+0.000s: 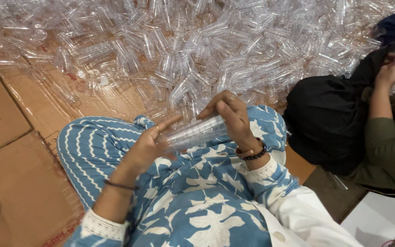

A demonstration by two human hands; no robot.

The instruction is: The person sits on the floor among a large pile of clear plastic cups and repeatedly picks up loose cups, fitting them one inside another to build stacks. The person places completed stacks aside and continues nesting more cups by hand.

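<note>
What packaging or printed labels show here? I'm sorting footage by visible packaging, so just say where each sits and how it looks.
Flattened cardboard sheets: brown, spread on the floor at left under the pile of clear plastic tubes.
Red printed marks: small, on the cardboard by the pile's left edge.
Red print: along the cardboard's edge at bottom left.
No screens or signs in view.

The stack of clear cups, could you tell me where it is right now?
In the head view, the stack of clear cups lies sideways at centre, held between the left hand and right hand, above the lap.
</note>
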